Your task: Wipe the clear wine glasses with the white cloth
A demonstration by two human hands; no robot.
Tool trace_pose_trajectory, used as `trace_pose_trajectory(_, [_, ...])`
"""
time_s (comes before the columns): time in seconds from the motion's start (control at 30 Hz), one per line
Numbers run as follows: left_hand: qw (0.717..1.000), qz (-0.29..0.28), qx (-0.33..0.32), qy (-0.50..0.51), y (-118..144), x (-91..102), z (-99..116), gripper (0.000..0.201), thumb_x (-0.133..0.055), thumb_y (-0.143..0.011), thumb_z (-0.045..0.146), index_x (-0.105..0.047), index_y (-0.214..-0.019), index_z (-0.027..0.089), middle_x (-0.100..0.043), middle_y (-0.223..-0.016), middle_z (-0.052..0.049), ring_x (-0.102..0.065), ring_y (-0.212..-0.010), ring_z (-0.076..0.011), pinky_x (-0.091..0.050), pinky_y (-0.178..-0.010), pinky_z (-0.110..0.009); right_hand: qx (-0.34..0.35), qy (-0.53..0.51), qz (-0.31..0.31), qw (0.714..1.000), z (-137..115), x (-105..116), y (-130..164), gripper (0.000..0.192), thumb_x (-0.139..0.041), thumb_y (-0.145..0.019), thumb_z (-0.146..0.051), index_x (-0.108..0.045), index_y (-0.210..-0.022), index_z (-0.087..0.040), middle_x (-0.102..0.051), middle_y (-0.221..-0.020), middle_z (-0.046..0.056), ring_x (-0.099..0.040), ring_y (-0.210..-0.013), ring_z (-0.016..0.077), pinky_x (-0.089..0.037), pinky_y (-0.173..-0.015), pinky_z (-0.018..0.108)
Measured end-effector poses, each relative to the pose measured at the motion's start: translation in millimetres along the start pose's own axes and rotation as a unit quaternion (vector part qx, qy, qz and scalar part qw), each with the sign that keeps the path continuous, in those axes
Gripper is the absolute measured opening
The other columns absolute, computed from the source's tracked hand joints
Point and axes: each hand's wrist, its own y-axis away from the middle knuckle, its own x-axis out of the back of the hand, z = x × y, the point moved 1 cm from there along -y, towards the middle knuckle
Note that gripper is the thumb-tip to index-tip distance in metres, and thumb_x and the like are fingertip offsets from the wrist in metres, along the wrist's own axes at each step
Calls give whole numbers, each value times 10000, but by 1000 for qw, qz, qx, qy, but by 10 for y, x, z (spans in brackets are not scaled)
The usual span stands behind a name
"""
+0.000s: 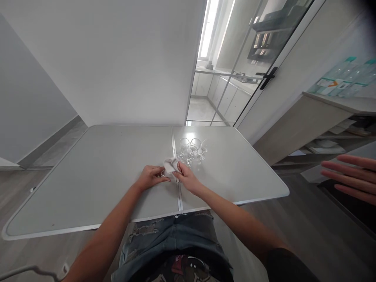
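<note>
My left hand (150, 177) is closed around a small clear glass (163, 174), mostly hidden by the fingers and a cloth. In my right hand (188, 178) is a bunched white cloth (170, 166), pressed against that glass. Both hands are just above the near middle of the table, by its centre seam. Just beyond the cloth, several clear stemmed glasses (194, 147) stand grouped together on the table's right half.
The pale folding table (117, 164) has a metal rim and backs onto a white wall. At the right edge another person's hand (352, 178) reaches in with fingers spread. Behind it are a shelf unit (311, 125) with water bottles (337, 80) and a glass door (235, 58).
</note>
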Motion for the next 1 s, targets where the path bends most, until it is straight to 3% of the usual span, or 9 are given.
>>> trace_pose_trajectory(0.1, [988, -39, 85, 126, 8, 19, -5, 497, -719, -836, 483, -739, -1158, 105, -587, -613, 16, -460, -535, -71, -372, -537, -183, 188, 238, -103, 947, 43, 77, 51, 96, -474, -903, -179, -448, -821, -223, -477, -710, -34, -451, -684, 143, -435, -905, 371])
trace_pose_trajectory(0.2, [966, -81, 125, 211, -1, 60, 15, 553, -757, -804, 442, -711, -1220, 82, -540, -598, 25, -419, -545, -70, -354, -528, -190, 339, 418, -190, 821, 35, 149, 77, 226, -379, -903, -52, -529, -903, -221, -549, -700, -37, -497, -693, 146, -289, -1119, 480])
trace_pose_trajectory(0.3, [949, -122, 150, 249, -26, 102, 37, 589, -806, -755, 420, -710, -1222, 74, -516, -580, 28, -388, -549, -73, -331, -519, -200, 393, 501, -217, 740, -40, 214, 86, 319, -349, -923, -31, -580, -977, -243, -586, -687, -54, -515, -658, 139, -194, -1179, 508])
trace_pose_trajectory(0.4, [936, -160, 164, 269, -44, 124, 45, 587, -811, -749, 423, -718, -1210, 71, -501, -557, 31, -374, -546, -78, -310, -509, -207, 402, 517, -242, 716, -119, 261, 101, 316, -364, -942, -54, -592, -998, -266, -558, -628, -81, -486, -593, 132, -170, -1192, 510])
trace_pose_trajectory(0.53, [940, -164, 147, 261, -37, 102, 33, 573, -797, -760, 445, -726, -1195, 78, -521, -566, 28, -396, -542, -82, -329, -511, -206, 373, 469, -269, 754, -107, 273, 105, 300, -391, -923, -53, -580, -1004, -272, -541, -638, -74, -485, -627, 139, -229, -1162, 476])
trace_pose_trajectory(0.6, [963, -102, 123, 219, -30, 68, 17, 546, -774, -784, 456, -731, -1184, 87, -559, -602, 16, -425, -551, -84, -364, -532, -206, 317, 402, -238, 825, -72, 238, 77, 232, -421, -895, -62, -554, -952, -244, -555, -705, -41, -508, -713, 153, -308, -1096, 446])
trace_pose_trajectory(0.73, [997, 14, 42, 69, -22, -13, -20, 372, -733, -822, 484, -782, -937, 133, -611, -636, -4, -447, -542, -74, -372, -546, -194, 88, 158, -63, 981, -35, 86, -25, 116, -491, -902, -241, -402, -828, -234, -438, -733, -37, -433, -696, 146, -421, -750, 288])
trace_pose_trajectory(0.87, [999, 38, 12, -6, -21, -22, -43, 373, -801, -741, 514, -749, -787, 147, -614, -597, 1, -450, -519, -66, -363, -548, -187, -14, -3, 42, 999, -61, -53, -71, 223, -492, -908, -331, -306, -816, -248, -336, -755, -42, -371, -667, 133, -362, -624, 242])
trace_pose_trajectory(1.0, [990, -37, 96, 94, -20, 52, -12, 388, -717, -827, 492, -778, -905, 116, -622, -620, -6, -479, -547, -82, -380, -552, -195, 99, 140, -46, 984, -65, 9, -19, 174, -496, -895, -240, -350, -801, -242, -387, -726, -43, -383, -673, 142, -418, -768, 303])
